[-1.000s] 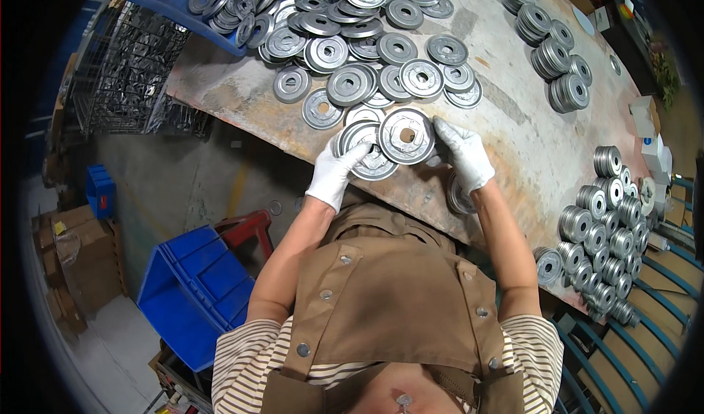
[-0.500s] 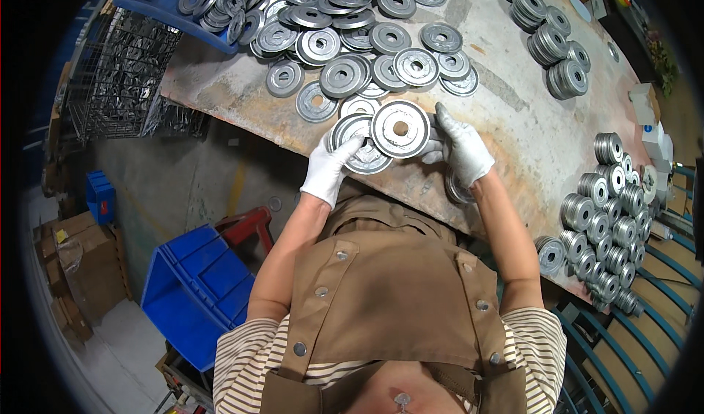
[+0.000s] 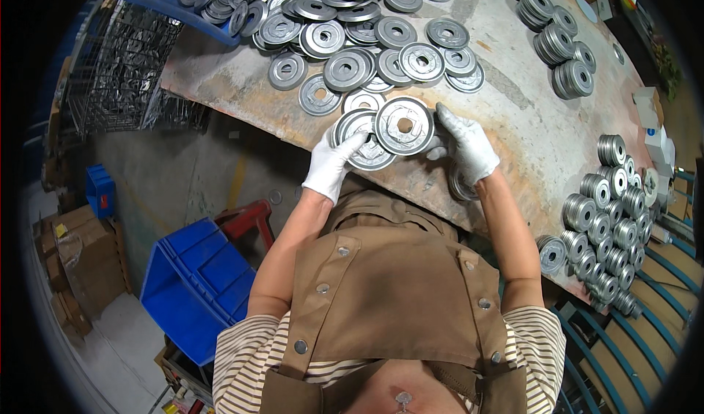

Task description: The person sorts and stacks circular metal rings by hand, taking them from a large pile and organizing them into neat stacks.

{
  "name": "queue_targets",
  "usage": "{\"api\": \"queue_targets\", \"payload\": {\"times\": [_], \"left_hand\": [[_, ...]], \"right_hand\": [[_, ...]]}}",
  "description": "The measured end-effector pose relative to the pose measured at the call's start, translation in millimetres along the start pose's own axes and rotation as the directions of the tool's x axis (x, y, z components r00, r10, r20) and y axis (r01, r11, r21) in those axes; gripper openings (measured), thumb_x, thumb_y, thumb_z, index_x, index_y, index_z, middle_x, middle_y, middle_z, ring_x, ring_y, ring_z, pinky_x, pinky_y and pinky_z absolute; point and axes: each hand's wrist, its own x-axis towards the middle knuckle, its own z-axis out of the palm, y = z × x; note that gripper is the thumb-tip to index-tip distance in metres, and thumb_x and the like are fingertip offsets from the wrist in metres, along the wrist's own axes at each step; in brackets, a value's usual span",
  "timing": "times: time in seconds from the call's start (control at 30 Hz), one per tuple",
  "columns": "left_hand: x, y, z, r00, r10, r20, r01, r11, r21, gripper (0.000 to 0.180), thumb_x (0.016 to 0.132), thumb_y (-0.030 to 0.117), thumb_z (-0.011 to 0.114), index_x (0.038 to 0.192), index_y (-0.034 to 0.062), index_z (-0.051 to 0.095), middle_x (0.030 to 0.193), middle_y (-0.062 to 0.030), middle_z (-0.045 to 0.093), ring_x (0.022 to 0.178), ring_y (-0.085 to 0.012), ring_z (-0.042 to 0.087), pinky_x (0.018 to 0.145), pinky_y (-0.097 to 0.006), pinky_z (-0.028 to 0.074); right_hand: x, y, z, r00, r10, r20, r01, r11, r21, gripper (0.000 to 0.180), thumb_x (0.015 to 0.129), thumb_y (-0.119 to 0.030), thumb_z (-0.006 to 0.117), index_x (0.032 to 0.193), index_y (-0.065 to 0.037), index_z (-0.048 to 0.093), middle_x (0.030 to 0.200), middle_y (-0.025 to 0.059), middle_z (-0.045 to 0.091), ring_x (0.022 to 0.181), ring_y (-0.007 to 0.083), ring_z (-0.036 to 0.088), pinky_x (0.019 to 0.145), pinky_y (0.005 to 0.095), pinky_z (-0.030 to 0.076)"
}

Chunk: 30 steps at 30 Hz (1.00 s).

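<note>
i have the left hand, in a white fabric glove (image 3: 328, 162), clenched on a small stack of round grey metal discs (image 3: 372, 154). its thumb lies across the top face; its other fingers are mostly hidden by the stack.

i have the right hand, in a white fabric glove (image 3: 471, 148), grasping a single round grey metal disc with a central hole (image 3: 404, 111) at its right rim. the fingers pass partly out of sight behind that rim.

the single disc is positioned between the two hands, above the near edge of the broad, worn grey surface (image 3: 528, 150). its left side overlaps the held stack; its flat face is turned up toward my camera.

beyond the hands i view a loose pile of grey metal discs (image 3: 346, 71), extending to a blue plastic bin (image 3: 158, 2) at the upper left. beside the right wrist, near the edge, is a short disc stack (image 3: 462, 184), partly covered. farther right i locate two groups of grooved grey metal pieces: a far row (image 3: 572, 80) and a near cluster of stacks (image 3: 598, 227).
</note>
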Motion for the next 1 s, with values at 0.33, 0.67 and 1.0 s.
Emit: {"api": "queue_targets", "payload": {"times": [0.33,0.67,1.0], "left_hand": [[3.2,-2.8,-3.8,1.0,-0.01,-0.02,0.01,1.0,0.02,0.052,0.084,0.003,0.073,0.13,-0.002,0.05,0.116,-0.0102,0.064,0.102,-0.0172,0.064,0.088,-0.032,0.053],[2.6,-3.6,4.2,0.999,-0.017,-0.03,0.019,0.997,0.076,0.042,0.089,0.005,0.064,0.129,-0.0015,0.053,0.118,-0.0091,0.065,0.105,-0.0183,0.063,0.091,-0.033,0.052],[9.0,-8.0,-1.6,0.999,-0.042,0.008,0.042,0.999,0.028,0.05,0.084,0.005,0.073,0.13,-0.0013,0.051,0.116,-0.009,0.064,0.103,-0.0162,0.063,0.089,-0.031,0.052]], "right_hand": [[0.9,0.4,1.8,1.0,-0.019,-0.02,0.019,0.999,-0.028,0.037,0.095,-0.027,0.062,0.117,0.003,0.064,0.088,0.0095,0.071,0.064,0.0148,0.065,0.056,0.0247,0.052],[0.3,1.7,-3.1,0.999,-0.011,-0.036,0.008,0.995,-0.098,0.044,0.089,-0.021,0.069,0.122,0.007,0.06,0.088,0.0081,0.071,0.061,0.0103,0.062,0.055,0.0222,0.05],[-0.6,0.4,-7.2,1.0,-0.003,-0.026,0.0,0.995,-0.104,0.043,0.089,-0.021,0.069,0.121,0.007,0.061,0.087,0.0086,0.071,0.06,0.0101,0.061,0.054,0.022,0.049]]}}
